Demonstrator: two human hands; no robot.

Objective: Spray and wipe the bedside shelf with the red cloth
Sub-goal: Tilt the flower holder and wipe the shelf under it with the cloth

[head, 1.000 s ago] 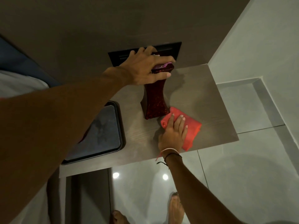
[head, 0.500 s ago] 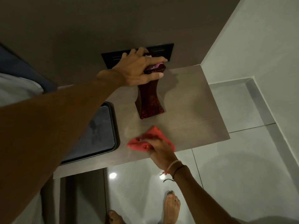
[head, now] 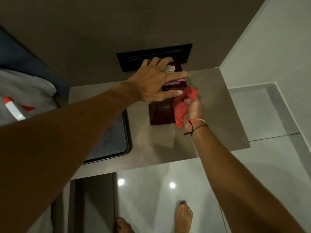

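Shelf point(head: 210, 125), bedside, pale wood grain, mounted in the wall corner; a faint damp sheen is judged to lie on the bare part in front.

Items, left to right:

- Spray bottle point(head: 12, 108), white with an orange cap, lying on the bedding beside the shelf, not held.
- Tray point(head: 116, 140), dark, rimmed, resting on the left portion of the shelf.
- Left hand point(head: 156, 83), laid over the top of the tissue box point(head: 164, 113), fingers spread and thumb pressed to its near edge; the box is gripped and appears tipped or lifted at the top, though whether its base touches the shelf cannot be told.
- Tissue point(head: 170, 68), white, showing between the fingers.
- Red cloth point(head: 182, 106), bunched, held against the right side of the box.
- Right hand point(head: 193, 110), closed on the cloth, cords worn at the wrist.

Step judged in hand: wiping around and against the box. Advised handling: the box is to be held steady or raised clear so that the cloth can be passed beneath its footprint; the cloth is best flattened for wider contact; strokes are to be drawn toward the front edge; the back corner by the wall should not be missed.
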